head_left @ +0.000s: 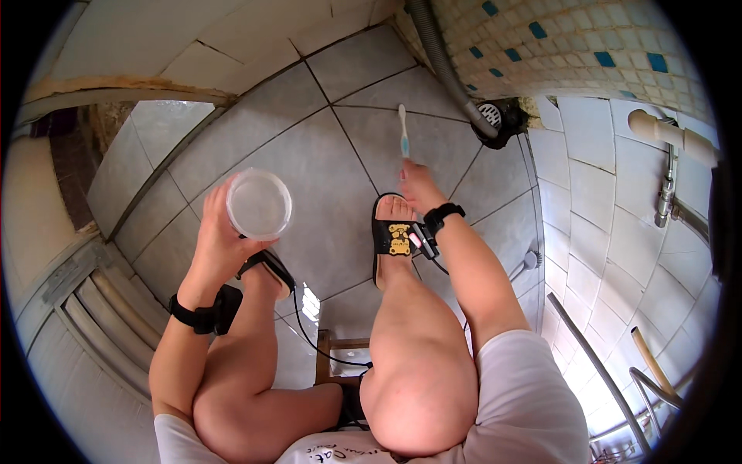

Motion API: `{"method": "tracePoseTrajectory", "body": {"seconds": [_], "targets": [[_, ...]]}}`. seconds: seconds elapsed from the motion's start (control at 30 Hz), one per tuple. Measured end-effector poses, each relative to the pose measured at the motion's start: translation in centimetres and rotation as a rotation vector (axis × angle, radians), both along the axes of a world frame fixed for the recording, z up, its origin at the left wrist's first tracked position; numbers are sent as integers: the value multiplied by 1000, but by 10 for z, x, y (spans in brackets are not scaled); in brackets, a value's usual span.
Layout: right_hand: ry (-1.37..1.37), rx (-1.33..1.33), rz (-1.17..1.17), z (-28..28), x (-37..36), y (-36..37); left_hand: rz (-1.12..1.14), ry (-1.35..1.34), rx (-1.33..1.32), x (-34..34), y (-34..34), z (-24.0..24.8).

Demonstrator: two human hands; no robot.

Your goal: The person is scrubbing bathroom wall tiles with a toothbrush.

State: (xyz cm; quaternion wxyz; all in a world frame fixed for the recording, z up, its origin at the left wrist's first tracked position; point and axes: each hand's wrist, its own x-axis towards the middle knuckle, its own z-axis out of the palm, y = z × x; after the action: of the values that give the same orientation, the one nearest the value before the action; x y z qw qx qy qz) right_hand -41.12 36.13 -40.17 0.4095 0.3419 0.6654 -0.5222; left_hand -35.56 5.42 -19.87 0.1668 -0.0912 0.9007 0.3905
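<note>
My left hand (222,224) is wrapped round a clear, round plastic cup (260,204), raised above the tiled floor at the left. I look down into its open top; whether there is water inside I cannot tell. In my right hand (421,185) is a toothbrush (403,133) with a white and light-blue body, its head pointing away from me. The fingers close on its near end, above my right foot in a black slide sandal (396,238) with a yellow bear figure. Black bands with small devices sit on both wrists.
Grey floor tiles (325,155) spread ahead of my feet. At the far right a grey corrugated hose (444,62) runs into a floor drain (493,116). A pipe with a valve (665,189) comes off the white tiled wall. A small brush (532,261) lies near that wall.
</note>
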Motion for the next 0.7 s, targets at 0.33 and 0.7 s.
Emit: {"method": "tracePoseTrajectory", "body": {"seconds": [0.33, 0.7], "targets": [[657, -70, 209, -80, 10, 75, -75, 23, 47, -16, 18, 0], [119, 264, 83, 4, -15, -6, 7, -11, 25, -1, 0, 0]]}}
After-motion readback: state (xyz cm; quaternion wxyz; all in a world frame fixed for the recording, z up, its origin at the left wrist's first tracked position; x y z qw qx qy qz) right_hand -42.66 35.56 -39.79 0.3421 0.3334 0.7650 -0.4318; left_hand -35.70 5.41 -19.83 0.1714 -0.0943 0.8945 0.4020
